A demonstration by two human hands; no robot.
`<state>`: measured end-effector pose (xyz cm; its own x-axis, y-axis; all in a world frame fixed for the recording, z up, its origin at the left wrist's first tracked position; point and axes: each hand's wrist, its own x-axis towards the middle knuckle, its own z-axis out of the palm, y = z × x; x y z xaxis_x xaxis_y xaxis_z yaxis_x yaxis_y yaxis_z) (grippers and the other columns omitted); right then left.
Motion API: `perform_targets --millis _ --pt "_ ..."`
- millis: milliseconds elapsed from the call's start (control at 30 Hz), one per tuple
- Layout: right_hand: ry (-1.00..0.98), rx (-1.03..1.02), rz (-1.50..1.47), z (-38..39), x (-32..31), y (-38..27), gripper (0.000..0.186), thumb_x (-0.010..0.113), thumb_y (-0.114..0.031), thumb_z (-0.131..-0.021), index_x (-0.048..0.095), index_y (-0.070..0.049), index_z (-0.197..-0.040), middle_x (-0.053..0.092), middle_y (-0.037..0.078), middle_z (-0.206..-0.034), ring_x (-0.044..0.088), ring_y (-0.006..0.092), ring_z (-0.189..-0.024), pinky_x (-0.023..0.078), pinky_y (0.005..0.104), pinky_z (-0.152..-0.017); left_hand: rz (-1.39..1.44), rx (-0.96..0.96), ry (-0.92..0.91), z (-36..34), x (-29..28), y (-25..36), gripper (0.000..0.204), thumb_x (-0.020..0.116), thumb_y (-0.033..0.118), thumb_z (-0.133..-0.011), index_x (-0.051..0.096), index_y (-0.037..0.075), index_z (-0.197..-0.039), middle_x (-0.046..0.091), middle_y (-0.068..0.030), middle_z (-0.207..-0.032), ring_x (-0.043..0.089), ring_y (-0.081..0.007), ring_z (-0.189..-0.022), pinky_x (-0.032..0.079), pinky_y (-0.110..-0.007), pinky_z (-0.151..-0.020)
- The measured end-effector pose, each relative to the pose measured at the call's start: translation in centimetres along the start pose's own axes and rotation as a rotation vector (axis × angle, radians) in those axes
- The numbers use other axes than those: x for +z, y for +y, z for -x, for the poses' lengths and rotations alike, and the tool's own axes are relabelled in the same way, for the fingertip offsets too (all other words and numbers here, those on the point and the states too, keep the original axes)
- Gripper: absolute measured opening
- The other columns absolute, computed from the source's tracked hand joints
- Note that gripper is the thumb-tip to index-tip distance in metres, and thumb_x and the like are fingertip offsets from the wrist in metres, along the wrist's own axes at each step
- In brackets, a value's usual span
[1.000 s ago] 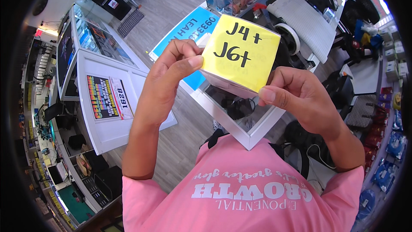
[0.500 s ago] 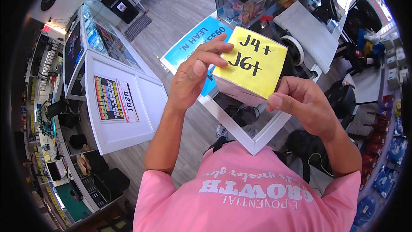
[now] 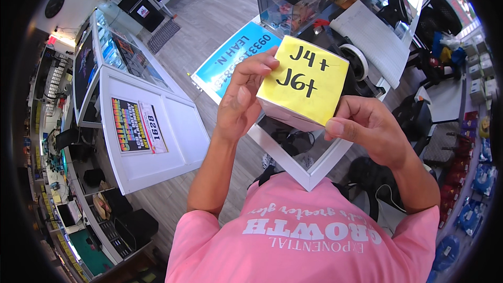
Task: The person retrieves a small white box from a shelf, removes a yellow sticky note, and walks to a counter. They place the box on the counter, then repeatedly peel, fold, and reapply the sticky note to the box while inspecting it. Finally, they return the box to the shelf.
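A small white box (image 3: 293,117) with a yellow paper label (image 3: 306,79) on its top, marked in black handwriting, is held up in front of my chest. My left hand (image 3: 242,94) grips its left side, with fingertips at the label's upper left edge and the thumb bent against the side. At the near right corner my right hand (image 3: 367,126) pinches the box and label edge between thumb and curled forefinger. The box's underside and the fingertips behind it are hidden.
Below the box is a white-framed glass counter (image 3: 309,178), with a blue sign (image 3: 225,65) beyond it. A white display case (image 3: 152,147) stands left. Behind are a tape roll (image 3: 358,57), a ruled paper sheet (image 3: 372,36) and a clear bin (image 3: 293,13). Stocked shelves curve along the right.
My left fingers have slid from over the label toward the box's left edge, and the hand now sits closer around its side. The right hand keeps its pinch; the box barely shifts.
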<state>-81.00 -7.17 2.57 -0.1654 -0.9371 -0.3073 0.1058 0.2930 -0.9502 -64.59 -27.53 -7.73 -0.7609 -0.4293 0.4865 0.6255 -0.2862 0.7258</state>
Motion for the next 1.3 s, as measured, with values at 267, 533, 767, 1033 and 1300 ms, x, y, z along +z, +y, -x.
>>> perform_targets --millis 267,533,767,1033,1300 --pt "-0.013 -0.012 -0.023 -0.1 -0.2 0.3 0.024 0.074 -0.024 -0.097 0.067 -0.002 -0.093 0.071 0.004 -0.091 0.061 0.0066 -0.083 0.048 0.0238 -0.074 -0.203 0.121 0.008 0.1 -1.3 -1.7 0.040 0.062 0.053 -0.099 0.064 0.016 -0.113 0.056 -0.0089 -0.138 0.028 -0.0343 -0.152 0.022 -0.050 -0.123" --pt "-0.014 -0.007 -0.052 -0.1 -0.1 0.3 0.028 0.075 -0.028 -0.097 0.066 -0.002 -0.093 0.070 0.003 -0.091 0.060 0.0061 -0.083 0.046 0.0227 -0.076 -0.495 0.124 0.110 -0.4 2.3 2.0 0.041 0.071 0.050 -0.094 0.062 0.012 -0.106 0.059 -0.0096 -0.129 0.039 -0.0356 -0.145 0.030 -0.050 -0.118" --pt "-0.028 -0.019 -0.027 -0.2 -0.4 0.6 0.026 0.075 -0.027 -0.096 0.064 -0.004 -0.092 0.071 0.004 -0.091 0.064 0.0083 -0.085 0.049 0.0243 -0.078 -0.607 -0.067 0.310 -0.5 6.4 3.4 0.031 0.080 0.022 -0.090 0.055 0.010 -0.105 0.053 -0.0087 -0.128 0.050 -0.0236 -0.127 0.041 -0.042 -0.109" --pt "-0.018 -0.066 0.007 -0.5 0.1 0.5 0.028 0.074 -0.028 -0.097 0.067 -0.002 -0.089 0.069 0.002 -0.085 0.057 0.0044 -0.079 0.046 0.0231 -0.072 -0.622 -0.049 0.335 -0.2 6.7 3.0 0.024 0.061 0.020 -0.100 0.055 0.008 -0.120 0.051 -0.0124 -0.131 0.046 -0.0226 -0.130 0.036 -0.040 -0.112" --pt "-0.054 -0.063 -0.043 -0.5 -0.3 1.0 0.025 0.074 -0.025 -0.097 0.066 -0.003 -0.090 0.069 0.001 -0.086 0.057 0.0032 -0.079 0.045 0.0219 -0.070 -0.986 -0.048 0.314 0.3 7.9 2.8 0.056 0.083 0.024 -0.081 0.054 0.009 -0.127 0.050 -0.0167 -0.136 0.047 -0.0310 -0.131 0.036 -0.043 -0.111"
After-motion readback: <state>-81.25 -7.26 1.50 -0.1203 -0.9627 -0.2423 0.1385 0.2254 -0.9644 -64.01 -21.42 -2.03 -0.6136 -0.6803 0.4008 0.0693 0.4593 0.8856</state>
